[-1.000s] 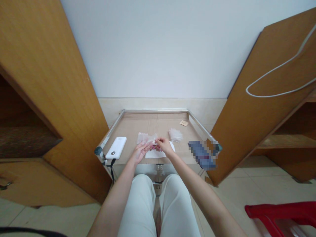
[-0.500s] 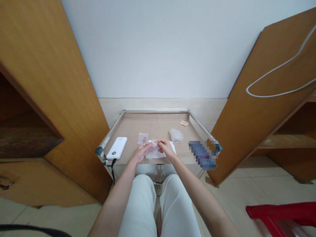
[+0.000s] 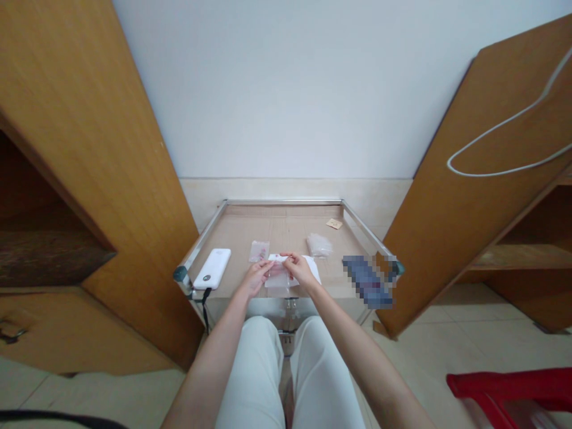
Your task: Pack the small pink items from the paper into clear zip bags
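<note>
My left hand [image 3: 257, 278] and my right hand [image 3: 300, 268] meet at the front middle of the table, with their fingers on a clear plastic bag [image 3: 279, 274] that has small pink marks inside. The bag lies over a white paper sheet [image 3: 286, 285], and my right fingers pinch its upper edge. Behind my left hand lies a small clear bag of pinkish contents [image 3: 259, 251]. Another crumpled clear bag [image 3: 319, 245] lies beyond my right hand.
A white power bank [image 3: 212, 269] with a black strap lies left on the cardboard-covered table [image 3: 277, 229], which has a metal rim [image 3: 286, 202]. A small tan card [image 3: 333, 223] and a pixelated blue object [image 3: 367, 282] are nearby. Wooden cabinet doors flank the table.
My hands have drawn closer over the white sheet, and the clear bag now lies flatter on it, covering the pink items. The small bag behind stays put.
</note>
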A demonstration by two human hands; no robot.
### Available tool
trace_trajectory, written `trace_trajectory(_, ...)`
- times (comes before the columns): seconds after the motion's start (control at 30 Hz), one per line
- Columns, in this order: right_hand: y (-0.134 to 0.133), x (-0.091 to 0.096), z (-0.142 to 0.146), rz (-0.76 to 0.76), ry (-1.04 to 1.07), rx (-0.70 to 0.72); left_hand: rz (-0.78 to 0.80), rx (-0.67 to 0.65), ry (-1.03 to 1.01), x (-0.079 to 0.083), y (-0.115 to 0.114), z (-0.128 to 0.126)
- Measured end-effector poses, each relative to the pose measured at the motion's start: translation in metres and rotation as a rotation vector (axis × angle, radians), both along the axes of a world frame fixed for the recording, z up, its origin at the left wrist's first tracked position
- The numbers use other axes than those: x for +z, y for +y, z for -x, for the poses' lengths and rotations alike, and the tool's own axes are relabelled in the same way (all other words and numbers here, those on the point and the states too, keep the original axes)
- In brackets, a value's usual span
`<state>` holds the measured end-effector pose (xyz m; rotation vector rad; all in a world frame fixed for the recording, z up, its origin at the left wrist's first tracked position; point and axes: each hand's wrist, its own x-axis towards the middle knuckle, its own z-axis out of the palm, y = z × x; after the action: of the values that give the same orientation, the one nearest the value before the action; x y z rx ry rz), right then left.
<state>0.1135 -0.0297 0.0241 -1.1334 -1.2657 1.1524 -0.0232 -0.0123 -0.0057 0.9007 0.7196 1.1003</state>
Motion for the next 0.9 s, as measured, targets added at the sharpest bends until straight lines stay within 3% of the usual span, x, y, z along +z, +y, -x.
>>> trace_trajectory(0.17, -0.001, -0.012, 0.000, 0.002, 0.066, -0.056, -0.023, -0.013, 0.003, -0.004, 0.002, 0.002)
trace_trajectory(0.43, -0.002, -0.032, -0.004, 0.053, 0.149, -0.022, 0.011, 0.018, 0.022, -0.006, 0.003, 0.001)
trace_trajectory(0.9, -0.003, -0.025, -0.012, 0.168, 0.297, 0.151, 0.011, 0.010, 0.069, -0.001, -0.001, 0.003)
